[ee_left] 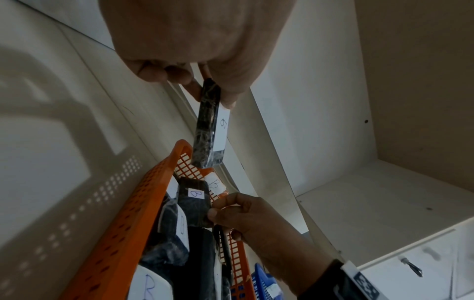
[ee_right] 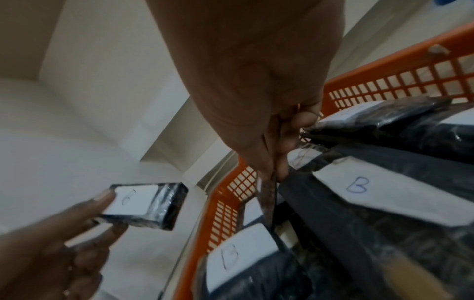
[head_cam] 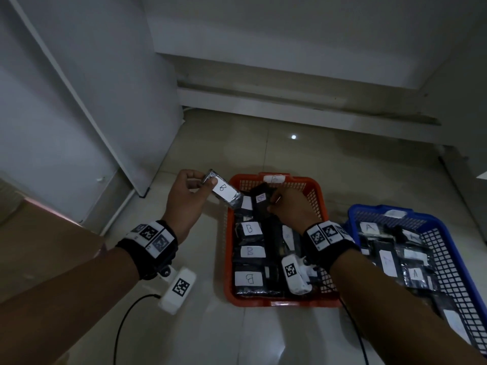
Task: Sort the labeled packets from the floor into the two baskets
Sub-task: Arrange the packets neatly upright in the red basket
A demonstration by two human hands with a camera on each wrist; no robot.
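Both hands pinch black packets marked B: the left hand [head_cam: 184, 196] holds one packet [head_cam: 224, 193] just beside the orange basket [head_cam: 317, 196], the right hand [head_cam: 287, 206] holds another packet [head_cam: 259, 204] over it.

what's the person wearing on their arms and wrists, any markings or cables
Both forearms are bare, no sleeves. The left wrist band and right wrist band are black with white panels printed with square black-and-white codes. Under each wrist hangs a white camera box, left and right, each bearing a code square. A black cable trails from the left one.
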